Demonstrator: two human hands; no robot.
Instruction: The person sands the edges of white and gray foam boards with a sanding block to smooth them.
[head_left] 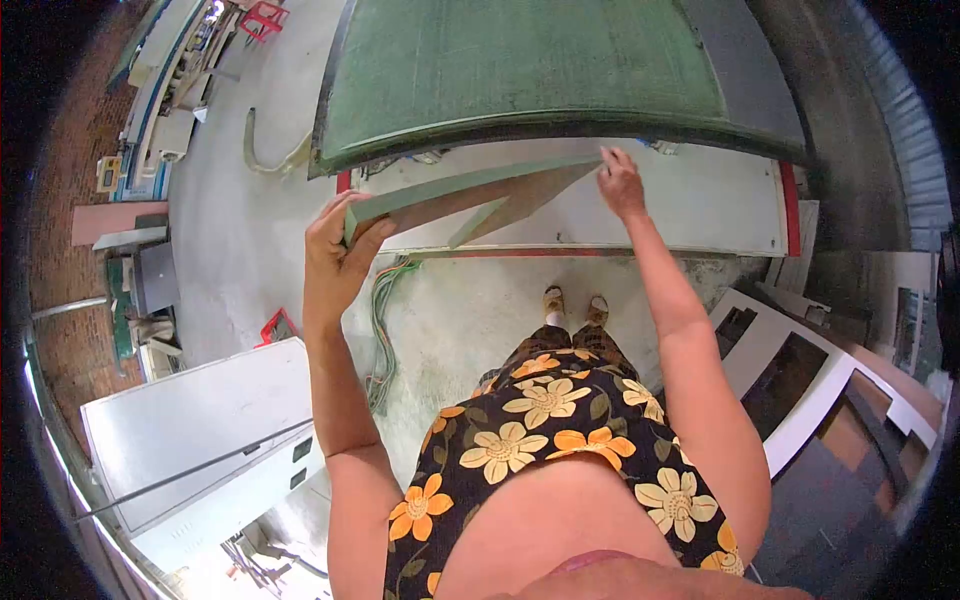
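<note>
A board with a brown face and pale green edges [430, 207] is held up in front of me, tilted, with an angled arm that gives it a V-like outline. My left hand [338, 245] is closed round its left end, thumb on the near side and fingers over the far side. At the far right corner, the fingertips of my right hand [622, 183] pinch the board's tip. Just beyond both hands is the dark front edge of a large green surface [530, 70]. Below the board lies a white panel with red ends [700, 205].
Green and orange hoses [382, 300] run along the floor by my left arm. A white cabinet [210, 430] stands at lower left. Cut panels with openings [800, 370] lean at right. A bench with tools [170, 110] and a red stool [263, 20] are at far left.
</note>
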